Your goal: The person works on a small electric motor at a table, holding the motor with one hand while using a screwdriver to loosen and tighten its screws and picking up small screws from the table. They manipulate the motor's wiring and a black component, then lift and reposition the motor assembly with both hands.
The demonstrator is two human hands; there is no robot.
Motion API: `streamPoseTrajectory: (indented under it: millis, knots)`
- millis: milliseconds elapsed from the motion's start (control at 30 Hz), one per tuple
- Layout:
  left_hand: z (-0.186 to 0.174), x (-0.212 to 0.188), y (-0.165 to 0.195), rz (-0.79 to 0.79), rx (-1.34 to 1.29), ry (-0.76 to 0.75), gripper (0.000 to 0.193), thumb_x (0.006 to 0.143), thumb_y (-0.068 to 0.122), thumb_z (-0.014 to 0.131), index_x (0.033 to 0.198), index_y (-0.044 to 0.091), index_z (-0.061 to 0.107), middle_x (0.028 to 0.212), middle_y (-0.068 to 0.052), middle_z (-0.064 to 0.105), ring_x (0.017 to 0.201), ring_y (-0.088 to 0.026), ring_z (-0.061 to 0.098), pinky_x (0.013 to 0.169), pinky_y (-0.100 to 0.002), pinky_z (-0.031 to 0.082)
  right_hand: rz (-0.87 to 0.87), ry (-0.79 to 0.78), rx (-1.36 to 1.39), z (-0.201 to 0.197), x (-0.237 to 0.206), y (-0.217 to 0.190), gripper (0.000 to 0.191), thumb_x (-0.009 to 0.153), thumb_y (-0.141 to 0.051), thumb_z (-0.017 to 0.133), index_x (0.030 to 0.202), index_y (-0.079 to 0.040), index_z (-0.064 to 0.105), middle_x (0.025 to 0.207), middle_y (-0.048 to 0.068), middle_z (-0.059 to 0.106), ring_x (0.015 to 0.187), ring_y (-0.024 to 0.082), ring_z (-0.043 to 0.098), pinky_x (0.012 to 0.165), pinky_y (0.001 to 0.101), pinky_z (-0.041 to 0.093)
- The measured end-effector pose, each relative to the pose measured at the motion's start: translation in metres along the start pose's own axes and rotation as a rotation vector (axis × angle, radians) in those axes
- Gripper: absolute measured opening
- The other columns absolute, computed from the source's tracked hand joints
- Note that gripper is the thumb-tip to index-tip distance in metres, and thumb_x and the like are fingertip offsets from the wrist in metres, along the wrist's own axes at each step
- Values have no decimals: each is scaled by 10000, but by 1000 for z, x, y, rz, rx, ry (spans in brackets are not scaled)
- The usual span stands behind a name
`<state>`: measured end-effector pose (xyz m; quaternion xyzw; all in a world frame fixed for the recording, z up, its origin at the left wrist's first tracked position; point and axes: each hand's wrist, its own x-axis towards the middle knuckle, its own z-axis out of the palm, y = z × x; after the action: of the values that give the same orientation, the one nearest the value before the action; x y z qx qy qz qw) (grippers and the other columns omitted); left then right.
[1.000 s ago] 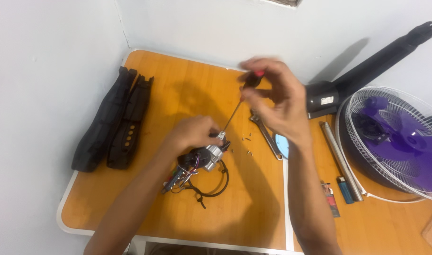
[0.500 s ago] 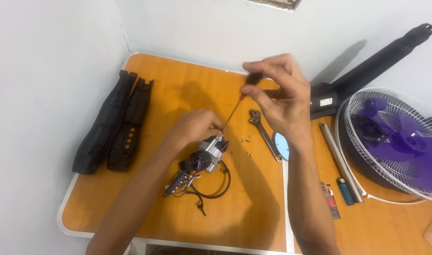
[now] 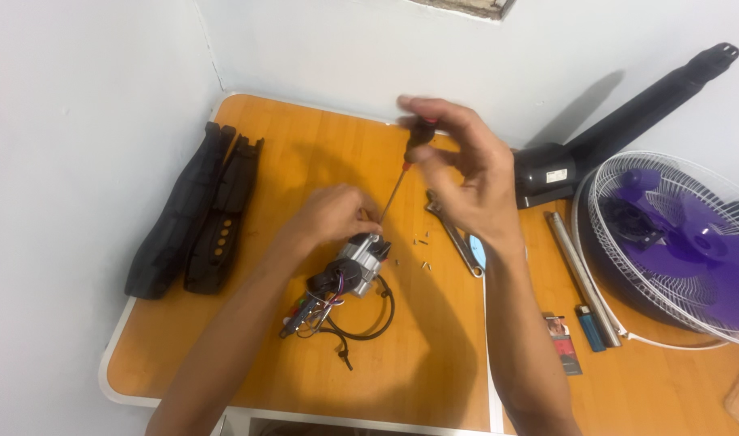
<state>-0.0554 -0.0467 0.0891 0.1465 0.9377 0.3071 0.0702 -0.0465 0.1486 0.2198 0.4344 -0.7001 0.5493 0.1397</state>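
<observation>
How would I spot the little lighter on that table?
Start at the white fan guard with purple blades on the right of the orange table. A grey metal tube lies along its left edge. At the tube's near end sits the blue lighter, next to a small red and black pack.

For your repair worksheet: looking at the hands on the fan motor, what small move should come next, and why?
Probably keep turning the screwdriver in place. Its tip meets the top of the motor, the right hand pinches the handle from above, and the left hand steadies the motor on the table. Loose screws beside it suggest others are already out.
</observation>
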Motion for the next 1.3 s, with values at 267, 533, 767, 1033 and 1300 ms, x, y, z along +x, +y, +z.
streamPoseTrajectory:
  millis: [267, 533, 767, 1033, 1300]
  knots:
    - [0, 1, -6, 110, -65, -48, 215, 853, 305, 756, 1029, 190, 801, 983, -52, 787, 893, -252, 742, 772, -392, 557, 103, 49, 27, 4, 1, -2, 367, 981, 87, 604, 1320, -52, 586, 1350, 117, 608, 1163, 171, 683, 920, 311, 662]
    - [-6, 0, 5, -14, 66, -54, 238, 825, 355, 792, 1013, 211, 806, 966, -46, 782, 926, -243, 737, 799, -393, 553, 88, 96, -41, 7, 0, -6, 428, 974, 115, 547, 1359, -70, 563, 1311, 95, 658, 1101, 171, 719, 898, 320, 674]
    - [1, 3, -3, 100, 50, -78, 230, 837, 318, 771, 1030, 195, 801, 1005, -41, 782, 939, -261, 733, 794, -408, 562, 21, 54, -181, 7, -1, -5, 518, 1014, 112, 654, 1479, -31, 478, 1301, 137, 665, 1118, 191, 706, 900, 313, 641]
    - [8, 6, -7, 137, 131, -35, 211, 839, 283, 756, 997, 144, 773, 1005, -26, 777, 948, -241, 732, 799, -402, 571, 23, 198, -9, -23, -21, 6, 498, 1096, 11, 443, 1581, -80, 380, 1223, 111, 667, 805, 84, 585, 672, 216, 553]
    - [29, 15, 0, 263, 333, 100, 240, 846, 226, 650, 1037, 83, 674, 953, -125, 728, 889, -368, 693, 731, -508, 549, 698, -225, -506, 16, -76, 101, 229, 892, -198, 732, 1038, -22, 721, 853, 167, 740, 758, 264, 705, 723, 382, 550]
